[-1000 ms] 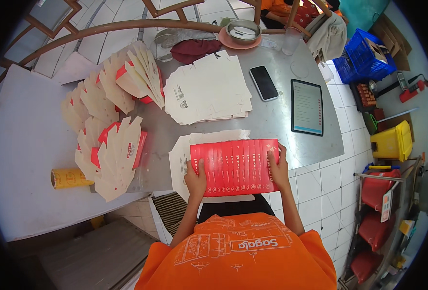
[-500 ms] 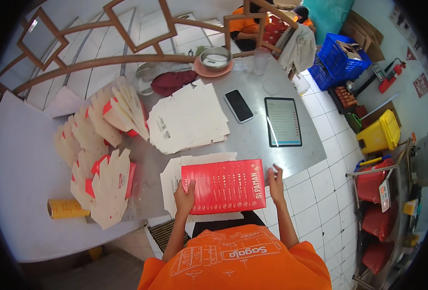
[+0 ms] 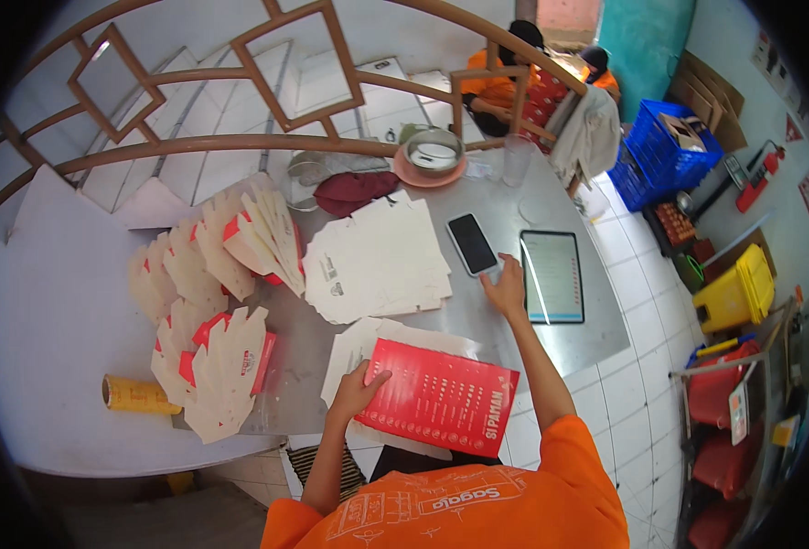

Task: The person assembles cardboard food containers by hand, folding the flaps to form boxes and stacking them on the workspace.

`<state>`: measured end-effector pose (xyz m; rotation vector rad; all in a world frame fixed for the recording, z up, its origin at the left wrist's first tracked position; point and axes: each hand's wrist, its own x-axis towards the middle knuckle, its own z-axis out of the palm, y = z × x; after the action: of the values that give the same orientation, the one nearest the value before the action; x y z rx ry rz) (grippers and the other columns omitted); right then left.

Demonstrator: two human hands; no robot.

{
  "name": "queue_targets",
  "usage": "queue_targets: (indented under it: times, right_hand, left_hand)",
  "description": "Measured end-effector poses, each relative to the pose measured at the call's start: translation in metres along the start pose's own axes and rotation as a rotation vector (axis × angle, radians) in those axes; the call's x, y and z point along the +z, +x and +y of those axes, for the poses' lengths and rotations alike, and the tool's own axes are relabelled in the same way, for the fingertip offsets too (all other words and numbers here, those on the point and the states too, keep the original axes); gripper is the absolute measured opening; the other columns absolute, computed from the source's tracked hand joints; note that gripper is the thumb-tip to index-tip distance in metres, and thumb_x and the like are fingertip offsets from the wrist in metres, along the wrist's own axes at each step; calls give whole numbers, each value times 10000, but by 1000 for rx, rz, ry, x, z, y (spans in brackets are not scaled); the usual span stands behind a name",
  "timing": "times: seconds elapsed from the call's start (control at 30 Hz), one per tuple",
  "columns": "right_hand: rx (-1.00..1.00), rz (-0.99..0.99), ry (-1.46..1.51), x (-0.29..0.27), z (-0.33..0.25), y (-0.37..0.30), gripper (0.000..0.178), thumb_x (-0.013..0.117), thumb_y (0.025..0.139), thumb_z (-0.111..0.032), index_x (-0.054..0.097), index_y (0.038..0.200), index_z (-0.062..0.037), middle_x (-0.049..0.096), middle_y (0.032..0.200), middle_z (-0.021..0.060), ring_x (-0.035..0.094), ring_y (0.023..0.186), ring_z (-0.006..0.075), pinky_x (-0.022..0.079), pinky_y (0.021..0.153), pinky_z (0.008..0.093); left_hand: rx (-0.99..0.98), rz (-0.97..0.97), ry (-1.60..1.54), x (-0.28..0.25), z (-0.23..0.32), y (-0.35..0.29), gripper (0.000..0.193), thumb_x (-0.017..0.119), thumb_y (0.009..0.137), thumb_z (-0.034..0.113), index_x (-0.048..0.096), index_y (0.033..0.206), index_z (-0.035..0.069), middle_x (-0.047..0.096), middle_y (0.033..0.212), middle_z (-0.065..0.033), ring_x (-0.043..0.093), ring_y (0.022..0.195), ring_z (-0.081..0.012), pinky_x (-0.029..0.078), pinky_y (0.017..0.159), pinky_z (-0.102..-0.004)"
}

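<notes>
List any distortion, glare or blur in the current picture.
Head view: fisheye distortion bows the brown railing, with black corners; head view: a pale glare streak marks the left part of the tablet; head view: large lettering on the red card is readable, without heavy blur.

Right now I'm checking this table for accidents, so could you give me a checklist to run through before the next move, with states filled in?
1. Left hand grips the red printed cardboard, thumb on top: ok.
2. Red cardboard lined up with the pale sheet under it: not ok, it lies at an angle.
3. Right hand clear of the phone: cannot tell; the fingers are at its near end, contact unclear.
4. Tablet flat on the table: ok.
5. White cardboard stack squared up: not ok, its edges are uneven.
</notes>
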<state>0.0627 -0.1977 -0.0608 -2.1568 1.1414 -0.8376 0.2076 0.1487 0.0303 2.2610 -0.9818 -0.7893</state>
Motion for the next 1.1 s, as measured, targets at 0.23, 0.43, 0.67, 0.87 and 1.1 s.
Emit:
queue_targets:
  times: [0.23, 0.43, 0.67, 0.87, 1.1]
  right_hand:
    - [-24, -123, 31, 123, -53, 30, 589, 724, 770, -267, 445, 1218, -8, 522, 1140, 260, 490, 1109, 429, 439, 925, 479]
    - [370, -110, -140, 145, -55, 37, 861, 721, 754, -447, 369, 1259, 154, 558, 1122, 335, 555, 1068, 457, 470, 910, 492]
    - [562, -166, -31, 144, -63, 51, 949, 791, 638, -580, 522, 1153, 170, 609, 1127, 333, 637, 1024, 409, 508, 904, 432]
    - [751, -321, 288, 154, 14, 94, 877, 786, 691, -517, 539, 1198, 154, 619, 1180, 251, 645, 1018, 360, 519, 894, 399]
    - [657, -885, 899, 131, -54, 72, 612, 696, 831, -348, 540, 1225, 94, 632, 1141, 188, 638, 1043, 294, 522, 894, 380]
  left_hand:
    - [-144, 683, 11, -11, -128, 105, 513, 584, 925, 446, 589, 1146, -16, 654, 1059, -209, 636, 980, -332, 492, 858, -407]
    - [-370, 584, -319, -8, -129, 184, 692, 627, 873, 475, 499, 1250, -91, 566, 1212, -267, 554, 1134, -383, 418, 1007, -406]
    - [-454, 728, -106, -8, -137, 178, 763, 807, 706, 372, 495, 1236, -78, 570, 1179, -249, 542, 1136, -383, 439, 978, -421]
    - [-384, 641, -108, -10, -106, 189, 756, 854, 653, 333, 517, 1208, -55, 601, 1112, -201, 566, 1090, -340, 466, 937, -394]
    - [-368, 682, -311, -11, -165, 168, 696, 862, 651, 333, 561, 1166, -24, 661, 1015, -123, 651, 934, -261, 517, 848, -343]
